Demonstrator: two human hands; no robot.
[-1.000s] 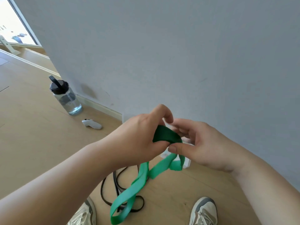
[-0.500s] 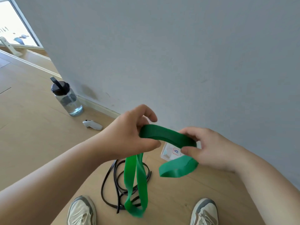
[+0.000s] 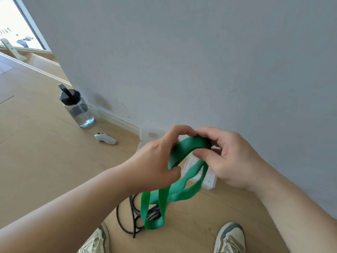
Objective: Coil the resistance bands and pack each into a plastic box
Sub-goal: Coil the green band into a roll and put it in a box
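A green resistance band is held in the air between both hands, its top folded into a short arch. My left hand grips the arch's left end. My right hand pinches the right end with thumb and fingers. The rest of the band hangs down in long loops to about. A black resistance band lies loose on the wooden floor under it. A clear plastic box sits on the floor by the wall, partly hidden behind my hands and the green band.
A grey wall stands close ahead. A water bottle with a black lid and a small white controller rest on the floor to the left. A white box leans at the wall base. My two shoes are below.
My hands have come closer together, shortening the arch of green band between them. The hanging part now forms more loops, and the free end by my right hand has dropped down.
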